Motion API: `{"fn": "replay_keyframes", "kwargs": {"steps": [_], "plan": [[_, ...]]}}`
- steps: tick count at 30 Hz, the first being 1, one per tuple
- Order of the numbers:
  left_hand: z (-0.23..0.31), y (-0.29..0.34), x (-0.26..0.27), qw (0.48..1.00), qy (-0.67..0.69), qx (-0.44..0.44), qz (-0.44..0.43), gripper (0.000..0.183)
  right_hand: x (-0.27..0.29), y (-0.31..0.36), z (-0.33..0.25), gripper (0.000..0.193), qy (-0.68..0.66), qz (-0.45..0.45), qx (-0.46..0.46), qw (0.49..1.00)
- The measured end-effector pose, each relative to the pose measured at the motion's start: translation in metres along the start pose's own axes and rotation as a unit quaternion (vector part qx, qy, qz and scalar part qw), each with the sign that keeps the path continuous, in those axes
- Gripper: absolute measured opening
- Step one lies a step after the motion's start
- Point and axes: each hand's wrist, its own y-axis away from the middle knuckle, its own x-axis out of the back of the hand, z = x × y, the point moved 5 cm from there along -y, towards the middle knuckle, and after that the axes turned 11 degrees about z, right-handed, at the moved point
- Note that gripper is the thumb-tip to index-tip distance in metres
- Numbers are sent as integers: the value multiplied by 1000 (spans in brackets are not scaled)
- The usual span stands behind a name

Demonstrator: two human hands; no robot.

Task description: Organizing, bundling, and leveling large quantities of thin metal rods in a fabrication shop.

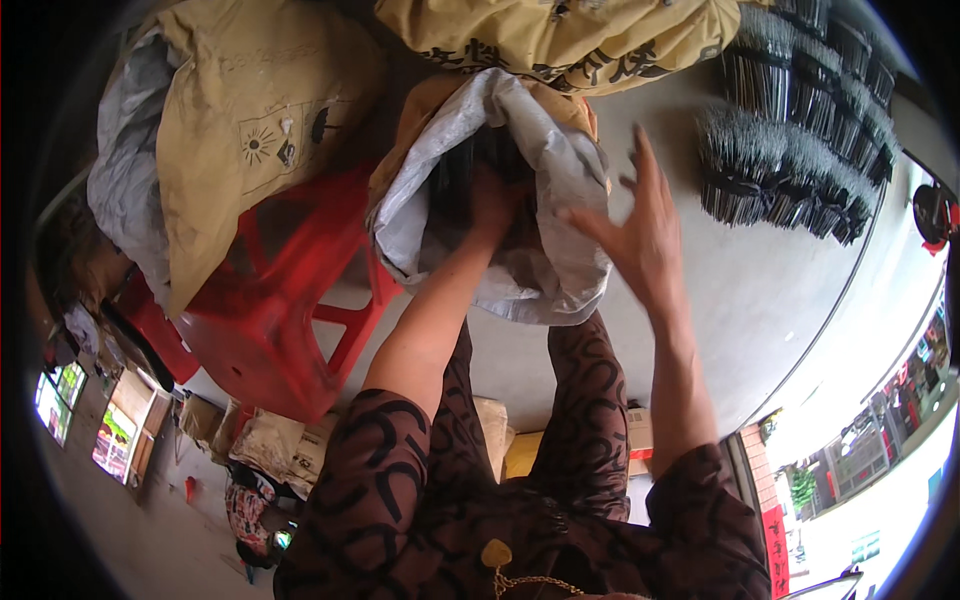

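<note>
An open sack [568,190] with a white lining and tan outside stands in front of me, its mouth facing up. My left hand [491,205] reaches down inside it, and shadow hides most of the fingers. Dark, thin upright things [456,182] show in the sack beside that hand; I cannot make out their kind. At the sack's right rim my right hand [645,228] is raised with its fingers spread and nothing in them. Its thumb is close to the lining; whether it touches, I cannot tell.
Several bundles of thin black rods with pale tips [785,165] are on the floor at the far right. A red plastic stool [265,320] lies to the left, beside a large tan sack [215,130]. Another tan sack [570,35] lies beyond. A person [258,520] is at the lower left.
</note>
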Motion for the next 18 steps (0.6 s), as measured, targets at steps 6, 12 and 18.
{"fn": "replay_keyframes", "kwargs": {"steps": [6, 12, 18], "plan": [[51, 6, -14, 987, 127, 65, -70, 90, -81, -97, 23, 75, 128, -119, -13, 984], [-18, -8, -3, 952, 302, -39, -21, 64, -40, -25, -113, 46, -61, -28, 310, 948], [51, -10, -3, 984, 167, -59, -34, 96, -3, -44, -67, 59, 37, 28, 287, 957]]}}
